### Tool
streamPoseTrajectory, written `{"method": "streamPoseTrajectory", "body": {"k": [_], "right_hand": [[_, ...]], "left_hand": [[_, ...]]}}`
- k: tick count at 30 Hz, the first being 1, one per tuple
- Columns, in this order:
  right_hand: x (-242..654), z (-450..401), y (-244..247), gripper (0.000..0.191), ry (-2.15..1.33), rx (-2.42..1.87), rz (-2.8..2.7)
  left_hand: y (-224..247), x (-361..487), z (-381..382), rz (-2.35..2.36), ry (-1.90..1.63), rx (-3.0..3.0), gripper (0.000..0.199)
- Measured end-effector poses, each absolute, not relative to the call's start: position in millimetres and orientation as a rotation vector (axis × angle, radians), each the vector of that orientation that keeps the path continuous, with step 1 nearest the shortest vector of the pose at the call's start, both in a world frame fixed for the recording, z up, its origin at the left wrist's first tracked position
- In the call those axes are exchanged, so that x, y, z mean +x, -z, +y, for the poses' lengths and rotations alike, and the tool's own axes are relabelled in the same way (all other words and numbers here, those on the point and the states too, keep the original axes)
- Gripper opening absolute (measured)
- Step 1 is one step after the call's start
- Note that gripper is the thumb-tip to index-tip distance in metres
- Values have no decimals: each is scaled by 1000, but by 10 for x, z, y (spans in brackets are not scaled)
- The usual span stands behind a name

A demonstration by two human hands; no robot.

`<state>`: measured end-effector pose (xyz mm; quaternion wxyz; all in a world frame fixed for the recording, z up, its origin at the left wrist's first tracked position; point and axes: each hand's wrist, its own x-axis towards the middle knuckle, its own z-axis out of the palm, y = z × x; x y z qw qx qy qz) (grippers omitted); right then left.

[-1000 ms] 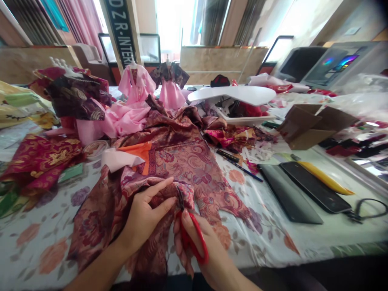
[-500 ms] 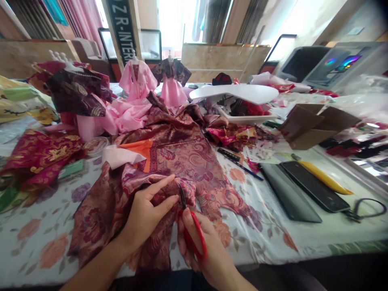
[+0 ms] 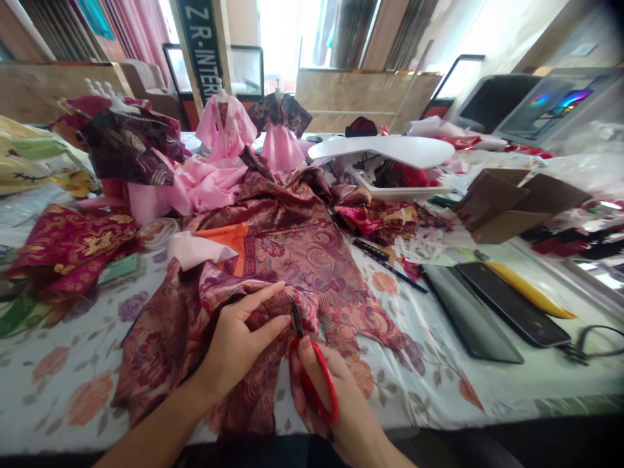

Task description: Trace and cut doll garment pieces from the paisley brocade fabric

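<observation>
A large piece of reddish-brown brocade fabric [image 3: 297,253] with paisley and floral patterns lies bunched before me. My left hand [image 3: 238,338] is closed on a fold of it, the thumb and index finger on either side of the cloth. My right hand [image 3: 331,387] grips scissors [image 3: 319,383] by their red handles, fingers through the loops. Their dark blades reach the fabric just right of my left fingertips; the tips are partly hidden in the fold. An orange piece of cloth [image 3: 233,239] and a pale pink scrap [image 3: 197,250] rest on the brocade behind my left hand.
Two small dressed forms [image 3: 280,133] stand at the back beside pink cloth [image 3: 209,182]. On the right lie a pen [image 3: 404,276], a dark flat case [image 3: 468,312], a black phone [image 3: 511,302] and an open cardboard box [image 3: 517,201]. A floral tablecloth [image 3: 92,351] covers the table.
The whole view has shifted slightly, so everything appears a little farther right. Both hands, the scissors and the fabric keep nearly the same positions relative to each other.
</observation>
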<state>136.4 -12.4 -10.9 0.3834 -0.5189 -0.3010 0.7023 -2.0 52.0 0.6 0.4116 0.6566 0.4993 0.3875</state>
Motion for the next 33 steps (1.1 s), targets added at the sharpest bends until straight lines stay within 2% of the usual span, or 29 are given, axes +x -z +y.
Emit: {"method": "streamPoseTrajectory", "body": {"k": [9, 16, 22, 27, 33], "right_hand": [[1975, 176, -251, 54, -2019, -1508, -1215], [2114, 228, -425, 54, -2165, -1613, -1375], [2304, 278, -720, 47, -2080, -1586, -1629], [2283, 434, -573, 55, -2081, -1512, -1743], [2269, 486, -372, 52, -2141, -1436, -1720]], "left_hand": [[-53, -80, 560, 1175, -940, 1654, 45], [-76, -86, 582, 1187, -877, 1668, 43], [-48, -96, 605, 1192, -875, 1627, 41], [-42, -101, 605, 1179, -826, 1596, 42], [-45, -92, 582, 1182, -775, 1482, 44]]}}
